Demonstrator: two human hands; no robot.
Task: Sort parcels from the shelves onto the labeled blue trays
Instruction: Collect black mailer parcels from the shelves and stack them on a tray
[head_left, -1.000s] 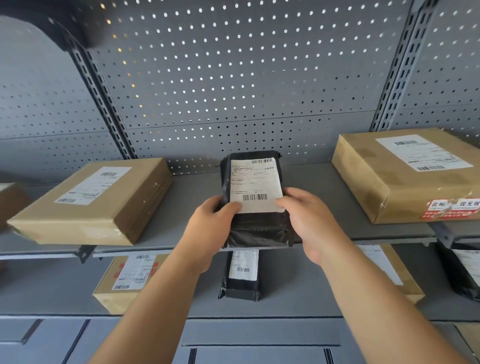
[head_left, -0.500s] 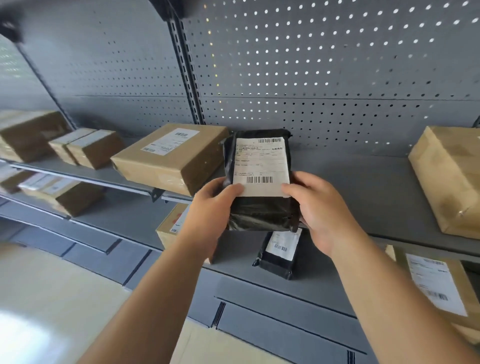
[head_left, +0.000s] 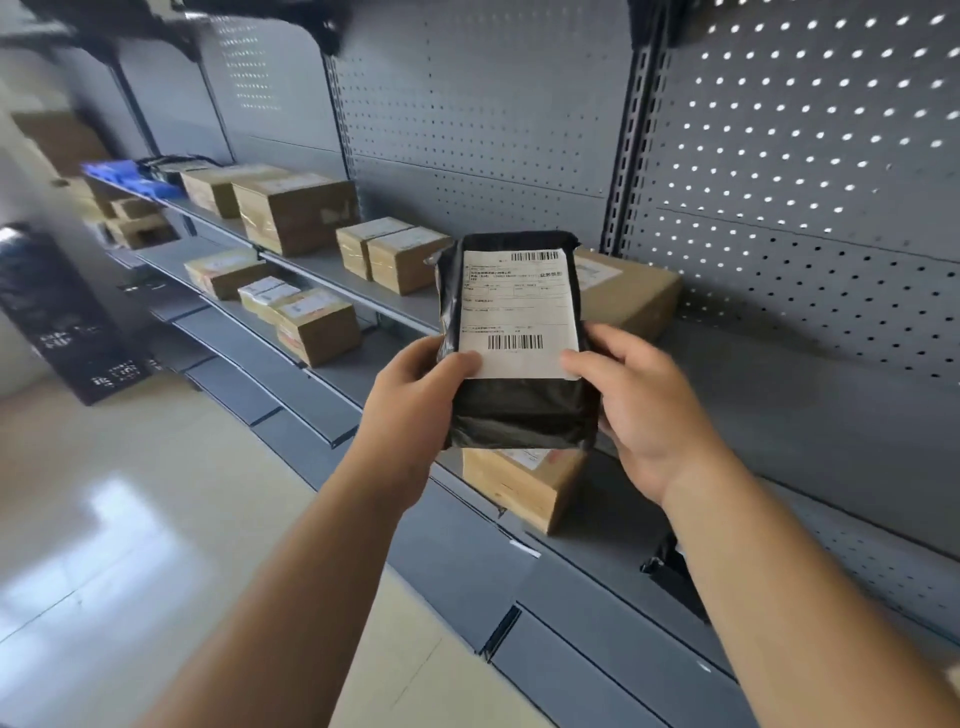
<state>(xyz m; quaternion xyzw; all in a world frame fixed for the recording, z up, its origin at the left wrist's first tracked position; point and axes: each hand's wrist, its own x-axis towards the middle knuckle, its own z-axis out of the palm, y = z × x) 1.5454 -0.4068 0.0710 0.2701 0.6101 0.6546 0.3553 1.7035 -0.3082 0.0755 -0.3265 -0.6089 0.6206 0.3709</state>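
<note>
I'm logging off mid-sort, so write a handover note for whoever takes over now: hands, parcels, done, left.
Left hand: grips the black parcel at its lower left edge, thumb on its label.
Right hand: grips the lower right edge.
Parcel is held upright before the shelves, label facing the camera.
Done: this parcel is off the shelf.
Left: carry it to its tray; brown boxes wait on the shelves. Something blue far left is too blurred to name.

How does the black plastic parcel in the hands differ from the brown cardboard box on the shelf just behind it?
The black soft plastic parcel is a wrinkled bag; the brown cardboard box is rigid with straight edges. The left hand and right hand hold the parcel upright; the box lies flat on the grey metal shelf. Both bear a white label.
</note>
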